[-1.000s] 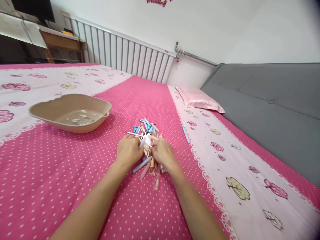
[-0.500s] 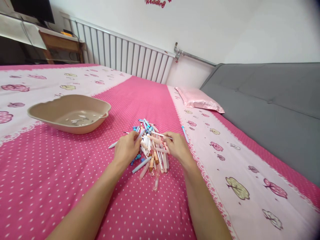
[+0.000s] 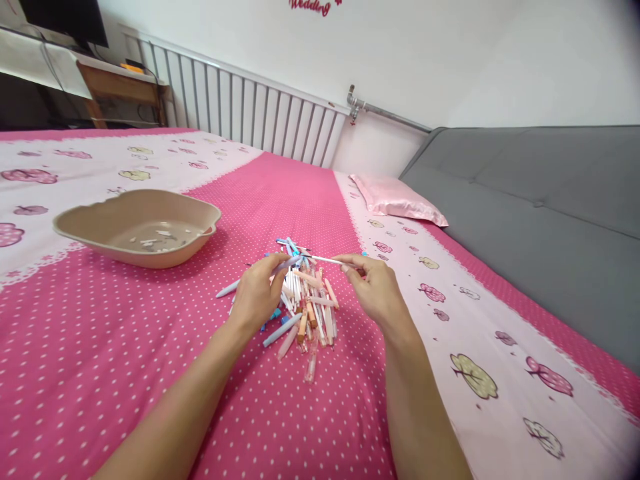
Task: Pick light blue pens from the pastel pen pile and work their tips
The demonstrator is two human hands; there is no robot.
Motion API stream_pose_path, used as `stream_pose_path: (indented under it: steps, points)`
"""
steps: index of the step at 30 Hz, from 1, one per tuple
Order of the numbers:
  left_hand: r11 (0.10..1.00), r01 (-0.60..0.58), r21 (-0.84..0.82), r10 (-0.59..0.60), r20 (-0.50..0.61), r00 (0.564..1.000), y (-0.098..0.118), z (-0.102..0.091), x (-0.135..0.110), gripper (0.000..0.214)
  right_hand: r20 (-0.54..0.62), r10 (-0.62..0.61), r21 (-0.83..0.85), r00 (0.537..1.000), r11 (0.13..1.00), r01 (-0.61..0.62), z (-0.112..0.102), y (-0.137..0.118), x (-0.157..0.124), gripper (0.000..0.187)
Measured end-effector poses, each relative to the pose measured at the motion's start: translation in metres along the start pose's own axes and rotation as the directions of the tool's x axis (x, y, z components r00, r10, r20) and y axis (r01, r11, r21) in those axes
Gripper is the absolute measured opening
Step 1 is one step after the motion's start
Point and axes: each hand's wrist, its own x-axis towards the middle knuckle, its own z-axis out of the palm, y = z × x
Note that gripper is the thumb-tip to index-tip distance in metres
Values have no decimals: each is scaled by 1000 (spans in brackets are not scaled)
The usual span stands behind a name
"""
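Note:
A heap of pens and pen parts (image 3: 305, 307) in blue, white, pink and orange lies on the pink dotted bedspread (image 3: 150, 373). My left hand (image 3: 257, 293) is lifted just above the heap's left side, fingers closed round a pale blue pen barrel (image 3: 227, 289) whose end sticks out to the left. My right hand (image 3: 375, 287) hovers at the heap's right side, pinching the end of a thin white refill (image 3: 323, 259). The refill runs from my right fingers across to the tip of the barrel in my left hand.
A tan plastic basin (image 3: 195, 213) with a few scraps inside sits to the left. A pink pillow (image 3: 400, 200) lies by a grey headboard (image 3: 550, 220) on the right. A radiator (image 3: 240, 113) and a wooden desk (image 3: 120, 87) stand behind the bed.
Both hands rose out of the heap and drew apart. The left came up with a pen barrel, the right with a thin refill, now stretched between them.

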Motion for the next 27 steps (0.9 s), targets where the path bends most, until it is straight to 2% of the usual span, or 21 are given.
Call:
stream_pose_path:
  steps: [16, 22, 27]
  points:
    - [999, -38, 38, 38, -7, 999, -2, 0, 1, 26, -9, 11, -114, 1000, 993, -12, 0, 0, 0, 31]
    - [973, -142, 181, 137, 37, 990, -4, 1, 0, 27, -23, 3, -220, 1000, 976, -8, 5, -1, -2, 30]
    - [942, -200, 269, 179, 99, 979, -1, 1, -3, 28, 15, -31, -265, 999, 964, 33, 9, -5, -1, 31]
